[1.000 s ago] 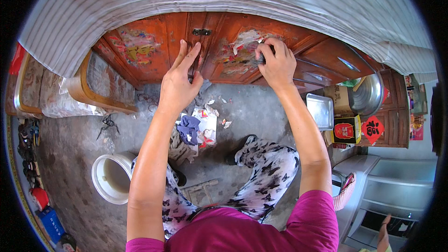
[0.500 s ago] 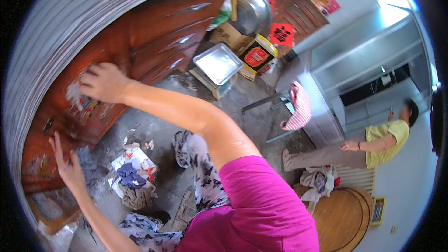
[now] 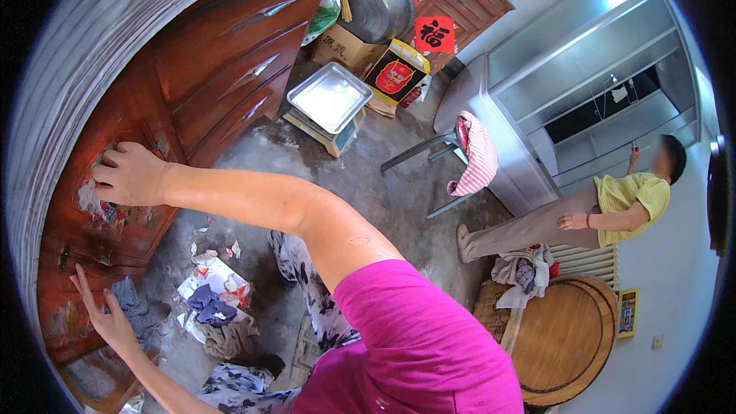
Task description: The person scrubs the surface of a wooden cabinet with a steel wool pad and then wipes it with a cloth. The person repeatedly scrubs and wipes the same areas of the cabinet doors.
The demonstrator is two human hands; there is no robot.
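Note:
My right hand [image 3: 132,175] presses against the front of a reddish-brown wooden cabinet [image 3: 146,100], its fingers curled downward. Under and beside those fingers is a rough patch of torn, peeling paper [image 3: 115,213]. Whatever the fingers may grip is hidden. My left hand [image 3: 111,320] is open, fingers stretched out, close to the cabinet's lower part; whether the fingertips touch the wood I cannot tell. Beside it a grey-blue cloth [image 3: 132,303] hangs or lies against the cabinet. Scraps of paper and a dark blue cloth [image 3: 208,305] lie on the floor near my knees.
A scale with a metal tray [image 3: 330,100] stands on the floor, with a carton [image 3: 345,47] and large metal basin [image 3: 376,4] behind. A striped cloth [image 3: 474,155] drapes a stool. Another person [image 3: 629,207] stands at right, near round woven trays [image 3: 563,345].
The view has shifted, so the room's things sit farther left in it. My right hand stays on the peeling patch with its fingers curled; my left hand remains stretched out near the cabinet.

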